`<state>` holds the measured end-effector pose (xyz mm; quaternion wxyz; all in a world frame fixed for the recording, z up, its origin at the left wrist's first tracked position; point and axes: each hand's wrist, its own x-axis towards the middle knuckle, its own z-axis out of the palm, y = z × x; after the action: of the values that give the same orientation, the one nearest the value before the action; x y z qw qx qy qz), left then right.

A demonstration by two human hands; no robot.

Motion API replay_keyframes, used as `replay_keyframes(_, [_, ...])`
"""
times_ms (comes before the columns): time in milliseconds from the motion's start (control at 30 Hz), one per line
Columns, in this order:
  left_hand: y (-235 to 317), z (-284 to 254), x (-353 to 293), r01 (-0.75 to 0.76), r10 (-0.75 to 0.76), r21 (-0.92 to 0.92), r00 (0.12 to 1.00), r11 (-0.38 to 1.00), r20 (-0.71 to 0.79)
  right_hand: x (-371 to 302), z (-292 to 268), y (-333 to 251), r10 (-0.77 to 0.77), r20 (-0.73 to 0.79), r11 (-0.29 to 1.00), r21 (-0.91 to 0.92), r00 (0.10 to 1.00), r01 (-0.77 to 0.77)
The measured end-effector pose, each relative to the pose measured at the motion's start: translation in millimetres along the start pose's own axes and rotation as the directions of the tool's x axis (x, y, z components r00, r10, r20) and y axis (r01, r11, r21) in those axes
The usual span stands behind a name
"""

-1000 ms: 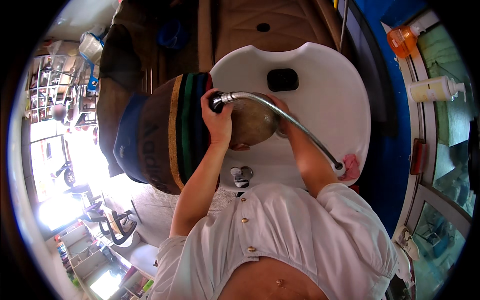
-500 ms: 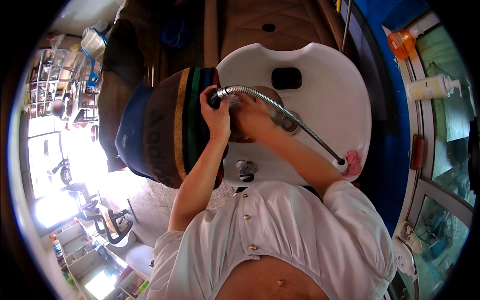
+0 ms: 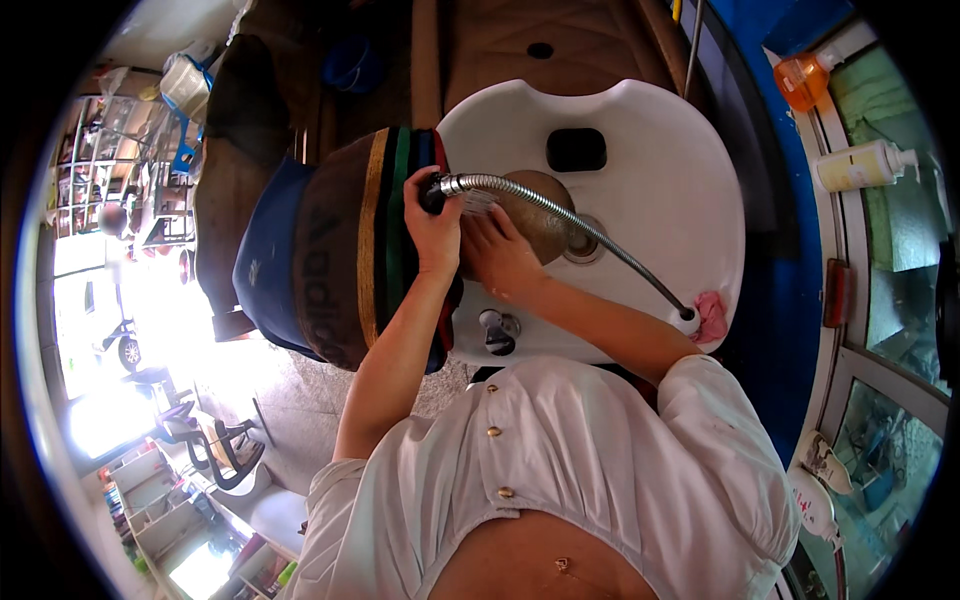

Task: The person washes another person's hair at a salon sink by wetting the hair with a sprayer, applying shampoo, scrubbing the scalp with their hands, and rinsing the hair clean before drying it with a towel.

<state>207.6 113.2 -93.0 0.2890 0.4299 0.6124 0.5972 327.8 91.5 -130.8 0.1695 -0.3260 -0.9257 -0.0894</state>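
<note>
My left hand (image 3: 433, 235) is wrapped round a black shower head (image 3: 431, 195), whose silver hose (image 3: 612, 250) arches over to the right rim of a white wash basin (image 3: 685, 180). Fine streams of water run from it toward a person's head (image 3: 541, 215) lying in the basin. On the near side of that head rests my right hand (image 3: 503, 255), its fingers stretched out and slightly apart under the water. A brown striped towel (image 3: 335, 250) covers the person's shoulders beside my left hand.
A lever tap (image 3: 497, 332) stands at the basin's near side, and a pink cloth (image 3: 711, 316) lies by the hose base. On the ledge to the right are an orange pump bottle (image 3: 802, 82) and a pale pump bottle (image 3: 858, 167). A blue bucket (image 3: 350, 66) sits at the back.
My right hand has slid nearer to me along the head, its fingers now flatter, and more of the head shows. My left hand keeps the shower head in nearly the same place.
</note>
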Motion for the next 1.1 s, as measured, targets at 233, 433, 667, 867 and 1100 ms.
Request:
replay_keyframes(233, [1.7,6.5,-5.5,-0.078,0.076,0.033,0.995,0.996,0.059,38.1,36.1,105.6,0.315,0.568,0.645,0.460,0.761,-0.610])
replay_keyframes(433, [-9.6,4.0,-2.6,0.001,0.001,-0.030,0.999,1.000,0.048,26.5,50.4,78.9,0.573,0.516,0.513,0.379,0.636,-0.770])
replay_keyframes(667, [-13.8,1.0,-7.4,0.027,-0.016,-0.147,0.997,0.989,0.078,53.2,-1.2,63.6,0.196,0.468,0.872,0.318,0.862,-0.371])
replay_keyframes(867, [-13.9,5.2,-2.2,0.021,-0.015,-0.059,0.993,0.998,0.114,-15.4,139.1,148.4,0.153,0.644,-0.427,0.727,0.749,-0.538])
replay_keyframes(1100, [-10.9,19.1,-5.7,0.152,-0.082,-0.328,0.973,0.932,0.217,-76.9,138.2,47.8,0.409,0.808,-0.912,0.375,0.424,0.164])
